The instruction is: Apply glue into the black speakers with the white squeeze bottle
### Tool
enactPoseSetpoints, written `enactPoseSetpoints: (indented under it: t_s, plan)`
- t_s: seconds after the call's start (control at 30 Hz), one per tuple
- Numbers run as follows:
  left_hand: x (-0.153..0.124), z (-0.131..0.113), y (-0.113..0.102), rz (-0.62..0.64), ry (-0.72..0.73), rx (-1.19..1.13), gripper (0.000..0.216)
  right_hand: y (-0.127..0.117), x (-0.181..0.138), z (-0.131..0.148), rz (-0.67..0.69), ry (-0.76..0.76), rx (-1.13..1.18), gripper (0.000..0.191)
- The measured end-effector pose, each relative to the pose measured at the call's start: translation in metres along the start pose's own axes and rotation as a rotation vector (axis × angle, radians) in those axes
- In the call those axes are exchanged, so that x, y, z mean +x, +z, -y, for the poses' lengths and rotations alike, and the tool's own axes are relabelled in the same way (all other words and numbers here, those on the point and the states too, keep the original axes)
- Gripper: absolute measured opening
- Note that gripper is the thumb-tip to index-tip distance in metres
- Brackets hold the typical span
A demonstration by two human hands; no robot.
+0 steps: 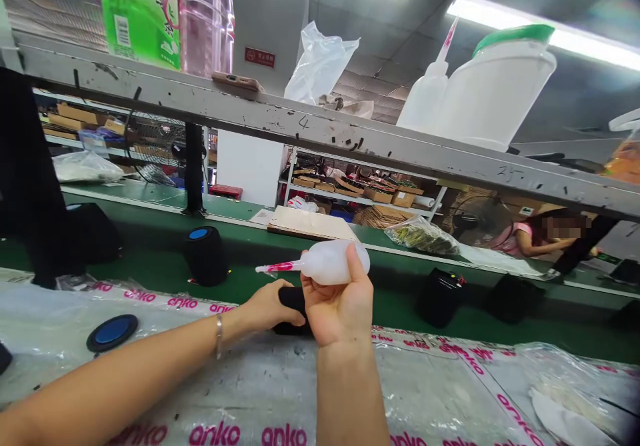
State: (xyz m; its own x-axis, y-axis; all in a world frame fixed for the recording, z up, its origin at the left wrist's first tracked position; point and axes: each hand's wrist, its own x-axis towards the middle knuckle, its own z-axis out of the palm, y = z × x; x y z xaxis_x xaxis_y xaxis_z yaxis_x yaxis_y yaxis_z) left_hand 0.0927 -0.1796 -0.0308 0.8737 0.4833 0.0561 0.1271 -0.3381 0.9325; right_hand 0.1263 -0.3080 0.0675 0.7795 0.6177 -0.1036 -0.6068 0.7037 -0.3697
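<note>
Both bare forearms reached in from six o'clock and met at centre. The right hand (340, 306) stood upright, fingers curled, thumb raised toward twelve o'clock. The left hand (267, 306), a bracelet at its wrist, closed in a loose grip.

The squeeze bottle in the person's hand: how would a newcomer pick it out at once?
Start at the green conveyor belt crossing the middle, then drop to the two hands at its near edge. The right hand holds the squeeze bottle sideways. Unlike the bigger upright bottle on the shelf, it is small, with a pink-tinted nozzle pointing left.
</note>
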Motion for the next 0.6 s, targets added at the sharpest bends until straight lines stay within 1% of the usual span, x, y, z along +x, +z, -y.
enactPoseSetpoints:
  t_s: [0.07, 0.13, 0.17, 0.23, 0.27, 0.33, 0.4, 0.5, 0.6]
  plan:
    - [-0.022, -0.003, -0.032, -0.053, -0.018, 0.069, 0.065, 0.000, -0.001, -0.001, 0.011, -0.004, 0.000, 0.038]
    - [-0.046, -0.013, -0.062, -0.112, 0.003, 0.151, 0.071, 0.000, -0.001, -0.002, 0.009, -0.005, -0.007, 0.037]
    - [-0.057, -0.019, -0.075, -0.159, 0.037, 0.262, 0.074, 0.000, -0.001, -0.003, 0.003, -0.005, -0.012, 0.037]
    - [-0.078, -0.029, -0.096, -0.216, 0.084, 0.435, 0.080, 0.001, -0.002, -0.007, -0.009, -0.006, -0.026, 0.037]
    - [-0.087, -0.032, -0.103, -0.223, 0.093, 0.504, 0.083, 0.001, -0.002, -0.009, -0.014, -0.008, -0.034, 0.037]
    - [-0.102, -0.032, -0.110, -0.199, 0.083, 0.576, 0.088, 0.001, -0.003, -0.013, -0.016, -0.013, -0.052, 0.038]
    - [-0.110, -0.026, -0.109, -0.173, 0.075, 0.581, 0.091, 0.000, -0.004, -0.018, -0.018, -0.019, -0.074, 0.038]
    - [-0.112, -0.014, -0.102, -0.173, 0.082, 0.469, 0.098, -0.002, -0.004, -0.024, -0.028, -0.036, -0.112, 0.037]
    - [-0.104, -0.003, -0.098, -0.174, 0.060, 0.328, 0.098, -0.003, -0.003, -0.028, -0.039, -0.058, -0.153, 0.038]
